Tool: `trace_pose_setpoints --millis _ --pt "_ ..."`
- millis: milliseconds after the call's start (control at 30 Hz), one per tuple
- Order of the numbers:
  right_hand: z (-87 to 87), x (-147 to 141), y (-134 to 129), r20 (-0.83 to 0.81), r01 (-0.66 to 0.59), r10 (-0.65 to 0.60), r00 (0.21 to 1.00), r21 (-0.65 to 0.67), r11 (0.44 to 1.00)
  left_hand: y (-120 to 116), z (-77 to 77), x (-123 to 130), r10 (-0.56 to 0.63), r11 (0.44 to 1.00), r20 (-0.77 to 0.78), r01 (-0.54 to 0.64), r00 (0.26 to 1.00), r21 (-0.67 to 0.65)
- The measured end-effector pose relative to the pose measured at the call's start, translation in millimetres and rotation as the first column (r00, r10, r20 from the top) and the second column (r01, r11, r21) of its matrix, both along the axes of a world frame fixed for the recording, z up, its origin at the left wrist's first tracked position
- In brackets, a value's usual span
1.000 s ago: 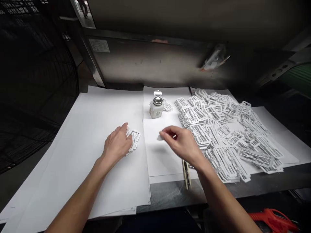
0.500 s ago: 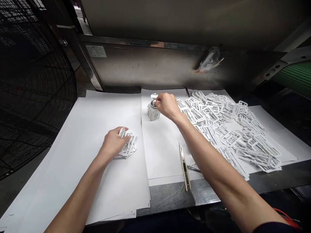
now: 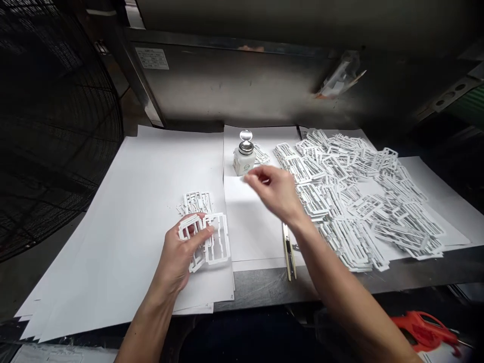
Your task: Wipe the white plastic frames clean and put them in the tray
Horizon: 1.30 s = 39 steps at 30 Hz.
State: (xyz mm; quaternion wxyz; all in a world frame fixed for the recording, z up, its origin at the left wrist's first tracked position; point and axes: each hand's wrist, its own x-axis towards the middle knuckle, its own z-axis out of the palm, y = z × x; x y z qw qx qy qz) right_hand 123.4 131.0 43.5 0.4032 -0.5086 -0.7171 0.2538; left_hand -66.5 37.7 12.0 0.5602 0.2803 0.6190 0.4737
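Observation:
My left hand (image 3: 181, 247) grips several thin white frames (image 3: 217, 242), one of them fanned out to the right under the thumb. Just behind it, a small stack of similar frames (image 3: 198, 202) lies on the white paper. My right hand (image 3: 274, 189) is raised over the middle paper, its thumb and fingertips pinched together; whatever is between them is too small to make out. Beyond its fingertips stands a white bottle (image 3: 244, 161) with a metal top and a raised round lid. A large pile of white frames (image 3: 340, 176) spreads to the right.
Tweezers and a cutter (image 3: 289, 254) lie near the front edge of the metal table (image 3: 260, 287). Red-handled scissors (image 3: 425, 330) are at the lower right. A black mesh fan guard (image 3: 91, 101) stands at the left. A plastic bag (image 3: 340, 75) hangs on the metal wall.
My right hand has moved from the bottle's top toward me. My left hand has lifted frames, with one now fanned out, and a small stack shows behind it. The camera view has shifted.

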Motion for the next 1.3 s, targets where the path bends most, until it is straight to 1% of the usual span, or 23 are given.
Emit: trace_pose_setpoints --millis 33,100,167,233,267,333,433,467,567,667,733,833,933,1000,1067,1133,1233,1267,1300 --pt "-3.5 -3.6 -16.6 -0.037 -0.049 0.047 0.998 -0.036 0.998 -2.7 -2.5 3.7 -0.001 1.0 -0.013 0.001 1.0 0.008" --pt "-10.2 -13.2 -43.7 -0.097 -0.145 0.139 0.986 -0.064 0.987 -7.2 -6.3 11.5 -0.01 0.999 -0.034 0.011 0.999 0.036" --pt "-15.7 -21.0 -60.4 -0.078 -0.223 0.219 0.973 -0.041 0.974 -11.0 -8.5 18.4 -0.018 0.996 -0.056 0.023 0.998 0.081" --pt "-19.8 -21.7 -68.1 -0.02 -0.256 0.256 0.967 -0.021 0.966 -14.3 -9.7 22.9 -0.008 0.994 -0.073 0.016 0.997 0.11" --pt "-21.4 -18.9 -69.9 0.005 -0.249 0.249 0.968 -0.022 0.968 -15.7 -10.4 24.1 0.005 0.994 -0.07 0.003 0.998 0.109" --pt "-23.3 -8.8 -72.4 0.029 -0.186 0.187 0.982 -0.035 0.982 -18.3 -12.0 25.2 0.042 0.996 -0.046 -0.038 0.998 0.085" --pt "-24.5 7.2 -81.2 0.02 -0.094 0.095 0.995 -0.055 0.994 -20.3 -15.2 26.8 0.08 0.996 -0.014 -0.079 0.997 0.041" --pt "-24.9 10.6 -86.4 0.011 -0.089 0.09 0.996 -0.062 0.994 -20.3 -16.0 27.9 0.088 0.996 -0.007 -0.088 0.996 0.032" --pt "-27.9 12.7 -107.7 -0.011 -0.138 0.138 0.99 -0.112 0.984 -19.2 -16.0 32.5 0.118 0.993 0.023 -0.118 0.993 0.019" --pt "-32.8 5.6 -131.2 -0.032 -0.155 0.151 0.988 -0.166 0.974 -18.2 -13.4 37.8 0.175 0.984 0.031 -0.176 0.984 0.027" --pt "-36.0 -0.9 -142.6 -0.061 -0.162 0.154 0.986 -0.152 0.975 -18.4 -11.2 40.9 0.208 0.977 0.017 -0.209 0.978 0.048" --pt "-40.4 -4.8 -147.4 -0.081 -0.177 0.171 0.982 -0.076 0.981 -20.0 -8.8 43.6 0.237 0.969 -0.001 -0.236 0.972 0.068" --pt "-43.1 4.0 -141.1 -0.074 -0.086 0.082 0.994 -0.055 0.995 -21.6 -8.5 43.2 0.265 0.963 0.01 -0.266 0.964 0.04" --pt "-42.7 11.9 -137.4 -0.071 -0.018 0.013 0.997 -0.07 0.997 -22.0 -9.7 42.3 0.27 0.963 0.022 -0.27 0.963 0.017" --pt "-41.1 15.5 -137.8 -0.083 0.014 -0.022 0.996 -0.086 0.996 -22.1 -11.2 42.2 0.263 0.965 0.03 -0.263 0.964 0.013" --pt "-40.1 13.6 -141.7 -0.108 0.006 -0.018 0.994 -0.105 0.994 -22.1 -11.9 43.0 0.26 0.965 0.031 -0.261 0.965 0.027" --pt "-41.6 8.6 -146.5 -0.141 -0.06 0.042 0.989 -0.128 0.99 -22.8 -11.5 44.6 0.268 0.962 0.04 -0.27 0.963 0.044" --pt "-42.2 8.7 -146.1 -0.15 -0.052 0.029 0.988 -0.148 0.988 -23.2 -11.3 44.9 0.272 0.961 0.05 -0.274 0.961 0.042" --pt "-42.6 10.0 -144.5 -0.175 -0.019 -0.015 0.984 -0.188 0.982 -23.7 -11.2 45.0 0.274 0.96 0.059 -0.277 0.96 0.037"
